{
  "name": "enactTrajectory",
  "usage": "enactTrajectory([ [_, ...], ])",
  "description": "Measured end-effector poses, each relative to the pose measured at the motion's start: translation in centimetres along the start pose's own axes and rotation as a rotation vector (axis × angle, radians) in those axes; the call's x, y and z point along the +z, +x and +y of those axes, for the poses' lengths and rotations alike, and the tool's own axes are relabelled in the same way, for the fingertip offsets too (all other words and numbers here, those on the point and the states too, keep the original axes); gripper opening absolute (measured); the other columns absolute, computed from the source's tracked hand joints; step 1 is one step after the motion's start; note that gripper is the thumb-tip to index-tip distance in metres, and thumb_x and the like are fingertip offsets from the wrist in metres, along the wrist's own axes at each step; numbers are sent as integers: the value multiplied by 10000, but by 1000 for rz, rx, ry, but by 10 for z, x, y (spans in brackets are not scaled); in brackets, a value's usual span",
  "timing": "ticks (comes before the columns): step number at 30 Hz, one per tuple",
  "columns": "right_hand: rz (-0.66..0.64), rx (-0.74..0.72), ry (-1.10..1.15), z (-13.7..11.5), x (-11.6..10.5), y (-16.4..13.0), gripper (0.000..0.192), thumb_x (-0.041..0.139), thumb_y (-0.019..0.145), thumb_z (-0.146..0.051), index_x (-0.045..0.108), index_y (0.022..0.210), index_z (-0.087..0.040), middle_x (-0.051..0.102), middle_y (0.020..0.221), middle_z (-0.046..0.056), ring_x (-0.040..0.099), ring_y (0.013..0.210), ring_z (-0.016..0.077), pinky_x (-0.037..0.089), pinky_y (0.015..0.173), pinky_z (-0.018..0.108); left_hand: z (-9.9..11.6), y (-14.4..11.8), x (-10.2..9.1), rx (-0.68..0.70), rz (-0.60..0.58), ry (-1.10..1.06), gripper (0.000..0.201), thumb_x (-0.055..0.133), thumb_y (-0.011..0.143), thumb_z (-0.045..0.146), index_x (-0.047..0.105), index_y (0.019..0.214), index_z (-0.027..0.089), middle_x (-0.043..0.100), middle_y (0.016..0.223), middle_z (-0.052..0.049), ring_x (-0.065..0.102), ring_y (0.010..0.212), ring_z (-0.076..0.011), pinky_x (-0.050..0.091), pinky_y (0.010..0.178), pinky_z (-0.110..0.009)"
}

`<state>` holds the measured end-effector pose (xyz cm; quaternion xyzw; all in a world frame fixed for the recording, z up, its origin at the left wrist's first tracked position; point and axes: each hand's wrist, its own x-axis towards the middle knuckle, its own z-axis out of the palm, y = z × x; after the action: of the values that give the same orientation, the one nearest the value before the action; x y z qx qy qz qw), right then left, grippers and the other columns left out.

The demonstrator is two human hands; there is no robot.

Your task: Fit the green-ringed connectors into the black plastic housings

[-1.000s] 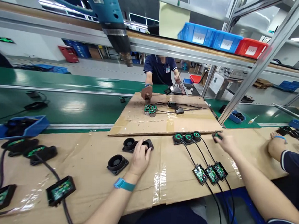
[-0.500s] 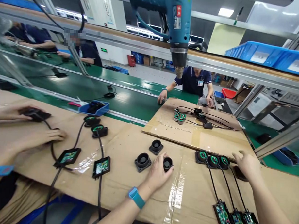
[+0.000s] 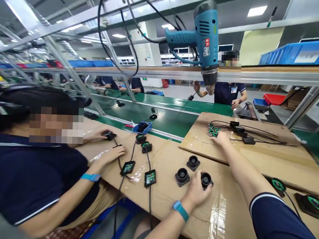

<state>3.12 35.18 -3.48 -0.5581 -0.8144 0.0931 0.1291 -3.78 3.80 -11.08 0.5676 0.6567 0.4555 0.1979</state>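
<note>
My left hand grips a black round housing that sits on the taped cardboard in front of me. Two more black housings stand just left of it. My right arm stretches forward, and my right hand rests on the raised cardboard sheet, its fingertips at a cluster of green-topped ring coils. The back of the hand hides the fingers. Black cables and small boxes lie right of the coils.
A blue heat gun hangs nozzle-down over the bench. A co-worker's hands handle cabled circuit boards on my left. Another person works across the green conveyor. Green-coil units lie at the right.
My view has swung left, bringing the co-worker beside me into view. My right hand left the coil units at the right and reached forward to the ring coils. My left hand stays on the housing.
</note>
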Motion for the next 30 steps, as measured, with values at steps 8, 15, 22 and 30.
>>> enactTrajectory([
  [8,14,-12,128,1,-7,-49,366,747,747,-331,677,1027,-106,712,1001,180,663,937,294,497,801,339,-5,0,4,8,-6,24,490,695,793,271,460,1217,202,606,1188,-124,588,1167,-290,473,1051,-492],
  [15,44,-159,363,-20,-40,-157,464,737,781,-387,683,1188,-171,735,1002,54,651,815,165,513,756,264,-13,1,8,-28,34,-95,548,782,761,335,463,1190,217,641,1139,-99,646,1080,-274,518,964,-460],
  [22,140,-140,798,-29,-27,-260,478,763,748,-380,693,1170,-168,718,952,51,575,665,141,510,650,284,-14,-16,-3,-1,125,-8,787,933,560,445,529,1187,192,623,1182,-130,606,1150,-343,478,1036,-561],
  [30,192,-197,783,-17,3,-283,472,734,800,-370,686,1220,-161,631,820,28,504,605,128,489,620,298,-17,-20,-1,73,30,-122,739,729,781,198,404,1445,213,563,1404,-150,550,1313,-302,448,1135,-536],
])
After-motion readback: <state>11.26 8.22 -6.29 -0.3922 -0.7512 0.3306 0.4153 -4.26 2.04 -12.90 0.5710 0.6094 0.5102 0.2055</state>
